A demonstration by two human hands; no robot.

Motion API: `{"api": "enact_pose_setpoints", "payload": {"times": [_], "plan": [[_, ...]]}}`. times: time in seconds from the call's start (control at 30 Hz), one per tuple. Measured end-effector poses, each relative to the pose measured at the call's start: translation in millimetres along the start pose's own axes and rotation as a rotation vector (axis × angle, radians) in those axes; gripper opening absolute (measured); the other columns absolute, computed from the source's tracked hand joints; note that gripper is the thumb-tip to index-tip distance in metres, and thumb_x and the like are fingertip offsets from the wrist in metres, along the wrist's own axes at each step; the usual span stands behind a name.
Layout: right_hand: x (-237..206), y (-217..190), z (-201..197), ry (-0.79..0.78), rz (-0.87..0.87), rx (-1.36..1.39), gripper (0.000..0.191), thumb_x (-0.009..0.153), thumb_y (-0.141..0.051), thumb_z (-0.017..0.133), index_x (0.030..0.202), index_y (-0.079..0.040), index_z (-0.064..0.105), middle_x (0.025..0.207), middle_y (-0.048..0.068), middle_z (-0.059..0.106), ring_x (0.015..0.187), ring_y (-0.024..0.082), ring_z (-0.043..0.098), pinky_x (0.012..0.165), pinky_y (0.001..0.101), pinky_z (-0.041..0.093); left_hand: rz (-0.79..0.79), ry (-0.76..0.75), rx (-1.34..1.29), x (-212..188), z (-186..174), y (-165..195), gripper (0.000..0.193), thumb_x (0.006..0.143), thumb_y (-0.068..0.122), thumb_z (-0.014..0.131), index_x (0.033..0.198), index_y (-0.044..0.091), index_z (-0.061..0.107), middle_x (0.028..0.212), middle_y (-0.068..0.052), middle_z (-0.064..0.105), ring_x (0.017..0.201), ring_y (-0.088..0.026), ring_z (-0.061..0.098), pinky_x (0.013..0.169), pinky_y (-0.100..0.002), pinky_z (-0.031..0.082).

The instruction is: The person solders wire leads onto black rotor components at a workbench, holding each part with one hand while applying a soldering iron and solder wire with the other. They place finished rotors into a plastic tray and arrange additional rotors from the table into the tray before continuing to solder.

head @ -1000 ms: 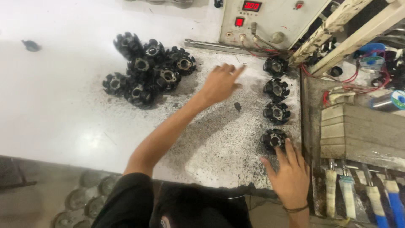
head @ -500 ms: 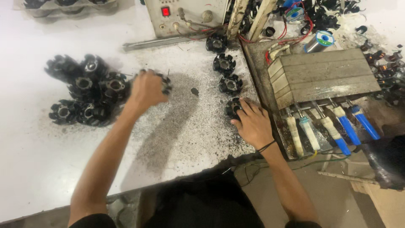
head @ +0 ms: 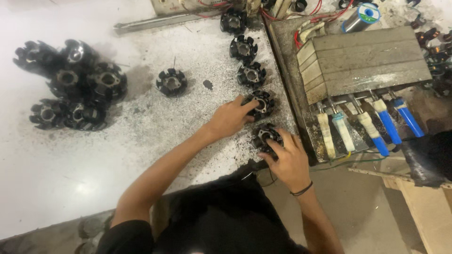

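The left hand (head: 229, 118) has its fingers closed on a black stator (head: 260, 104), the fourth in a row of such parts on the white table (head: 70, 178). The right hand (head: 287, 157) grips the nearest stator (head: 265, 136) at the table edge, with the fingers curled over it so that most of this part is hidden. Three more stators (head: 243, 48) of the row stand further away, one behind the other. A single stator (head: 171, 82) lies apart to the left, and a pile (head: 70, 84) of them is well to the left.

At the right stands a grey wooden block (head: 362, 61), with blue-handled tools (head: 391, 124) sticking out below it. A solder spool (head: 362, 14) with a blue label lies beyond it, partly cut off. A grey box (head: 165, 5) at the top edge is cut off too, so its front cannot be seen.
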State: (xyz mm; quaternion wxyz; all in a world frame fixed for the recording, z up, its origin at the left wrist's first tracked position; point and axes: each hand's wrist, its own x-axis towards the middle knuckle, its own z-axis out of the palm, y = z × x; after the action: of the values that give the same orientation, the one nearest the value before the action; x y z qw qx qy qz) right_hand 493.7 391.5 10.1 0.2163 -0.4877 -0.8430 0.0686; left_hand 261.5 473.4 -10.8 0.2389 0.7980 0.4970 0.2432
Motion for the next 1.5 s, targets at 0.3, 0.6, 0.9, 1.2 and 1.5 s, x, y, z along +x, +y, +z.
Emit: {"api": "enact_pose_setpoints", "payload": {"times": [0.3, 0.6, 0.9, 1.2, 1.5], "plan": [[34, -40, -21, 0.02, 0.022, -0.151, 0.051, 0.07, -0.044, 0.084, 0.102, -0.004, 0.078, 0.116, 0.017, 0.06, 0.098, 0.038, 0.06, 0.082, 0.0482, 0.05, -0.085, 0.496, 0.474, -50, -81, -83, 0.061, 0.073, 0.033, 0.082, 0.125, 0.01, 0.058, 0.123, -0.025, 0.062, 0.117, -0.045, 0.059, 0.091, -0.056, 0.051], [142, -74, 71, -0.332, -0.443, -0.062, 0.057, 0.089, -0.036, 0.069, 0.128, 0.006, 0.065, 0.145, 0.037, 0.045, 0.11, 0.048, 0.061, 0.083, 0.0489, 0.054, -0.149, 0.472, 0.396, -98, -110, -123, 0.05, 0.086, 0.033, 0.081, 0.126, 0.006, 0.066, 0.153, -0.024, 0.049, 0.141, -0.044, 0.049, 0.118, -0.056, 0.039], [240, -68, 96, -0.385, -0.4, -0.289, 0.044, 0.082, -0.041, 0.075, 0.103, -0.003, 0.075, 0.149, 0.02, 0.049, 0.128, 0.037, 0.055, 0.1, 0.048, 0.051, -0.515, 0.344, 0.578, -134, -197, -144, 0.042, 0.082, 0.034, 0.085, 0.111, 0.005, 0.075, 0.138, -0.025, 0.054, 0.124, -0.036, 0.054, 0.105, -0.049, 0.048], [250, -59, 90, -0.191, -0.506, -0.357, 0.035, 0.088, -0.02, 0.067, 0.116, -0.001, 0.072, 0.147, 0.021, 0.055, 0.122, 0.036, 0.061, 0.097, 0.0451, 0.054, 0.063, 0.182, 0.135, -62, -90, -81, 0.056, 0.076, 0.053, 0.082, 0.109, 0.008, 0.076, 0.124, -0.026, 0.062, 0.114, -0.044, 0.06, 0.101, -0.055, 0.046], [176, -53, 70, -0.244, -0.362, -0.154, 0.042, 0.089, -0.039, 0.072, 0.107, -0.001, 0.073, 0.137, 0.019, 0.057, 0.131, 0.037, 0.055, 0.115, 0.0495, 0.037, -0.046, 0.386, 0.074, 11, -92, -162, 0.059, 0.083, 0.032, 0.079, 0.136, 0.015, 0.06, 0.139, -0.022, 0.054, 0.122, -0.046, 0.054, 0.101, -0.053, 0.046]]}}
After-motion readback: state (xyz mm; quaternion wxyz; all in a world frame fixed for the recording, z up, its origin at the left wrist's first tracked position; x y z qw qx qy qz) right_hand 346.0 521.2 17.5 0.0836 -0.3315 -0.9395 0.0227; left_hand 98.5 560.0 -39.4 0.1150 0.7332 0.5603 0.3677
